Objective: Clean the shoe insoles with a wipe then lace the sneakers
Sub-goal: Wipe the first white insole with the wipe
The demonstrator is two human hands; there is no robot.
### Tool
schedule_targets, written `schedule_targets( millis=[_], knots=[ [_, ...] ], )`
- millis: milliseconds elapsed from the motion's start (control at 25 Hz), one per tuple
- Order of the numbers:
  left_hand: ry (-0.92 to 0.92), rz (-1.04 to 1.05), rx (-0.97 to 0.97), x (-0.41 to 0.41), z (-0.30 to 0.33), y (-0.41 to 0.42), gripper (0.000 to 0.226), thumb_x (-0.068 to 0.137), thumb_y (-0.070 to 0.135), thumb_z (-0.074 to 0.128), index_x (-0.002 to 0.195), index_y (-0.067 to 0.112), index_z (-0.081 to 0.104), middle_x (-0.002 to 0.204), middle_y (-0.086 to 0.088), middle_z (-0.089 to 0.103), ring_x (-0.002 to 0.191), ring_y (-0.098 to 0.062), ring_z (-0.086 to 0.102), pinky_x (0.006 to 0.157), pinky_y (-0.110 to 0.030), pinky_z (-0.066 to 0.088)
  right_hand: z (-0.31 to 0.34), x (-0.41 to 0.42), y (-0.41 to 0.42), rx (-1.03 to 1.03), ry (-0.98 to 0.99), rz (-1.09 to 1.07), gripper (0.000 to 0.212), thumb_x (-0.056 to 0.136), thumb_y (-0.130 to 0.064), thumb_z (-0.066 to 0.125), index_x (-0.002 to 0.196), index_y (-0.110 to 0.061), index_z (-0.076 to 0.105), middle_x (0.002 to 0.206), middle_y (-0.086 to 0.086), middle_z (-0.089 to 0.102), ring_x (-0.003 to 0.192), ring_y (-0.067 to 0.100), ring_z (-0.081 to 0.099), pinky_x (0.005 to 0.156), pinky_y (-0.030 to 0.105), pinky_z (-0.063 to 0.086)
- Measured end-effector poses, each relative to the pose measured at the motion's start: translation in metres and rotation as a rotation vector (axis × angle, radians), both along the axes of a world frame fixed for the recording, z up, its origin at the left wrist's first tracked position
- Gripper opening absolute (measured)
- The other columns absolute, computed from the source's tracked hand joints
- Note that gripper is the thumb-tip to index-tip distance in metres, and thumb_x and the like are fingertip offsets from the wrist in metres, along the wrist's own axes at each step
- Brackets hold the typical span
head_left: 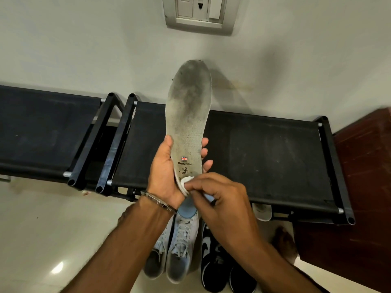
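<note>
Gripping the insole [189,115] by its heel, the left hand [164,176] holds it upright above the grey sneakers [175,248]. Right hand [220,199] has its grip pinched on the wipe [184,185] at that heel. I'd work upward toward the grimy toe, refolding often.

There is one view only, from a wide-angle camera worn on the person's head. It looks forward and steeply down, so the floor [42,229] fills the 6 to 8 o'clock part and the wall [84,49] runs across the top. A wall socket [198,13] sits at 12 o'clock, cut by the frame edge. The rack [264,157] crosses the middle from 9 to 3 o'clock and bows with the lens. Both forearms enter from the bottom edge, and the hands meet close to the lens, just below centre. Sneakers [179,250] lie at 6 o'clock, below the hands.
</note>
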State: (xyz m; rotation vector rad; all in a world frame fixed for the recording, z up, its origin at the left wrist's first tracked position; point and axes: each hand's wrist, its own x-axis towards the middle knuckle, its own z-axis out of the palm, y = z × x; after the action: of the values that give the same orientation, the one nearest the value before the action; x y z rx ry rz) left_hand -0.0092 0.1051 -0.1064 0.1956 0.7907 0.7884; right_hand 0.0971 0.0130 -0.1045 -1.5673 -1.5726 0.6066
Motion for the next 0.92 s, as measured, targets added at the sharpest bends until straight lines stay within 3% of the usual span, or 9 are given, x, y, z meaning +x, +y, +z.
schedule_targets(
  millis=[40,200,280,400,440,560,640,760,920],
  knots=[
    [0.003,-0.007,0.007,0.0,0.0,-0.001,0.069,0.098,0.059,0.027,0.135,0.007,0.054,0.121,-0.012,0.065,0.09,-0.016,0.063,0.084,-0.037,0.055,0.001,-0.002,-0.001,0.01,0.019,0.019,0.02,0.083,-0.002,0.072,0.097,-0.014,0.077,0.099,-0.007,0.072,0.094,0.004,0.067,0.084,0.024,0.055],
    [0.035,-0.034,-0.002,0.002,0.002,-0.001,0.066,0.099,0.058,0.026,0.131,0.009,0.057,0.127,-0.013,0.064,0.108,-0.024,0.064,0.1,-0.043,0.045,-0.007,0.008,0.006,0.103,-0.299,-0.039,0.017,0.081,-0.008,0.069,0.096,-0.014,0.075,0.096,-0.002,0.07,0.086,0.013,0.062,0.083,0.014,0.046],
    [0.044,-0.051,0.002,0.0,0.002,0.0,0.066,0.099,0.059,0.023,0.133,0.012,0.055,0.131,-0.013,0.062,0.119,-0.027,0.061,0.104,-0.043,0.043,-0.008,0.006,0.006,0.074,-0.23,-0.034,0.018,0.082,-0.004,0.071,0.097,-0.013,0.076,0.097,-0.003,0.07,0.089,0.01,0.063,0.084,0.015,0.048],
    [0.031,-0.077,-0.002,-0.003,0.002,-0.001,0.066,0.099,0.059,0.024,0.137,0.013,0.052,0.132,-0.013,0.061,0.114,-0.025,0.062,0.097,-0.04,0.048,-0.002,-0.001,0.005,-0.007,0.096,0.018,0.018,0.083,-0.002,0.073,0.096,-0.013,0.078,0.098,-0.006,0.073,0.094,0.003,0.067,0.085,0.019,0.053],
    [0.026,-0.089,-0.009,-0.003,0.003,-0.002,0.065,0.099,0.058,0.026,0.136,0.012,0.053,0.133,-0.014,0.061,0.114,-0.026,0.061,0.096,-0.04,0.049,-0.001,-0.002,0.006,-0.002,0.105,0.028,0.017,0.083,-0.002,0.073,0.095,-0.013,0.078,0.098,-0.006,0.073,0.094,0.003,0.067,0.085,0.019,0.053],
    [0.026,-0.173,-0.037,0.005,0.006,-0.013,0.064,0.099,0.056,0.029,0.131,0.008,0.058,0.135,-0.017,0.058,0.125,-0.029,0.055,0.103,-0.039,0.047,-0.006,0.005,0.012,0.115,-0.193,-0.026,0.017,0.081,-0.002,0.069,0.094,-0.01,0.076,0.096,-0.001,0.071,0.093,0.009,0.062,0.087,0.018,0.049],
    [0.027,-0.23,-0.036,0.011,0.006,-0.022,0.061,0.101,0.052,0.029,0.133,0.008,0.056,0.137,-0.017,0.056,0.129,-0.029,0.052,0.108,-0.039,0.042,-0.01,0.021,0.019,0.123,-0.257,-0.126,0.017,0.082,-0.002,0.07,0.094,-0.011,0.076,0.096,-0.001,0.071,0.092,0.011,0.062,0.086,0.023,0.05],
    [0.047,-0.252,-0.03,0.012,0.006,-0.024,0.06,0.101,0.051,0.029,0.134,0.009,0.055,0.136,-0.017,0.057,0.126,-0.029,0.054,0.107,-0.039,0.042,-0.01,0.025,0.021,0.063,-0.118,-0.179,0.018,0.082,-0.002,0.074,0.094,-0.015,0.078,0.097,-0.005,0.072,0.092,0.007,0.066,0.083,0.029,0.055],
    [-0.023,-0.218,-0.1,0.004,0.005,-0.011,0.062,0.099,0.055,0.029,0.129,0.009,0.058,0.134,-0.016,0.059,0.126,-0.029,0.055,0.097,-0.039,0.051,0.001,0.007,0.012,-0.016,0.041,0.073,0.017,0.082,0.0,0.073,0.092,-0.013,0.078,0.095,-0.007,0.074,0.091,0.002,0.067,0.085,0.019,0.053]
  ],
)
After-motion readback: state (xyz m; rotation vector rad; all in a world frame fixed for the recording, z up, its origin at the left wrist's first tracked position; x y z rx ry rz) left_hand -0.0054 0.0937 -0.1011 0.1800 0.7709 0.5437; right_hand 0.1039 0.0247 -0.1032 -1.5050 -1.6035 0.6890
